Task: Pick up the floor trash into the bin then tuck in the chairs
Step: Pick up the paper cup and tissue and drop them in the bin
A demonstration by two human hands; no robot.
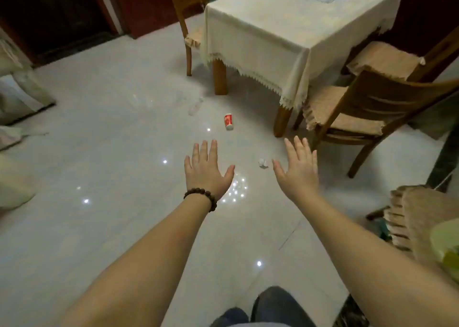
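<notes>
A red paper cup [228, 121] lies on its side on the white tiled floor, near the table's front leg. A crumpled white paper ball [263, 163] sits on the floor between my two hands. A clear plastic bottle [195, 106] lies further off, left of the cup. My left hand [208, 169], with a bead bracelet at the wrist, is stretched out flat with spread fingers and holds nothing. My right hand [299, 170] is likewise flat and empty. A wooden chair [357, 113] stands pulled out from the table's right side. No bin is clearly visible.
A table with a cream cloth [285, 28] fills the upper middle. A second chair [187, 11] stands at its far left, a third chair [387, 58] behind the pulled-out one. A cushioned seat edge [417, 217] is at the right. Pale bags lie at the left.
</notes>
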